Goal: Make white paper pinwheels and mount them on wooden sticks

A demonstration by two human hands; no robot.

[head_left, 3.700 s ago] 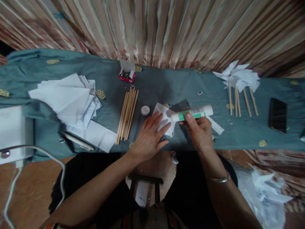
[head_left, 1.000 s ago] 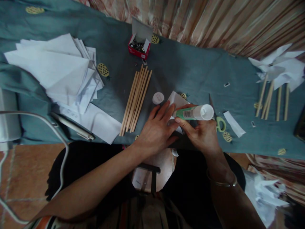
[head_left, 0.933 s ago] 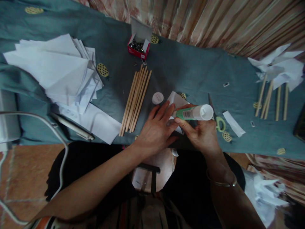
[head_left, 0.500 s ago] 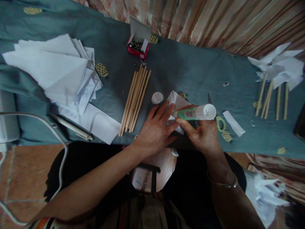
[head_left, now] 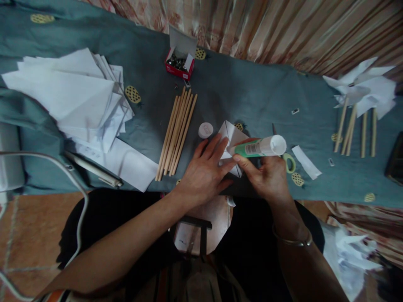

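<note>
My left hand point(head_left: 203, 172) lies flat with fingers spread on a small folded white paper piece point(head_left: 232, 135) on the teal cloth point(head_left: 245, 92). My right hand point(head_left: 266, 176) is closed round a green-and-white glue stick point(head_left: 258, 147), held sideways with its tip against the paper near my left fingertips. The glue stick's white cap point(head_left: 205, 130) lies just left of the paper. A bundle of wooden sticks point(head_left: 176, 131) lies further left.
A stack of white paper sheets point(head_left: 72, 96) sits at the left. A red box of clips point(head_left: 178, 67) stands at the back. Green-handled scissors point(head_left: 288, 161) and a paper strip point(head_left: 306, 161) lie right of my hands. Finished paper pinwheels on sticks point(head_left: 359, 105) lie far right, beside a dark phone point(head_left: 396, 161).
The view tilted down since the earliest frame. In the last second the glue stick shifted slightly and a paper flap lifted into view; my left hand stays pressed on the paper.
</note>
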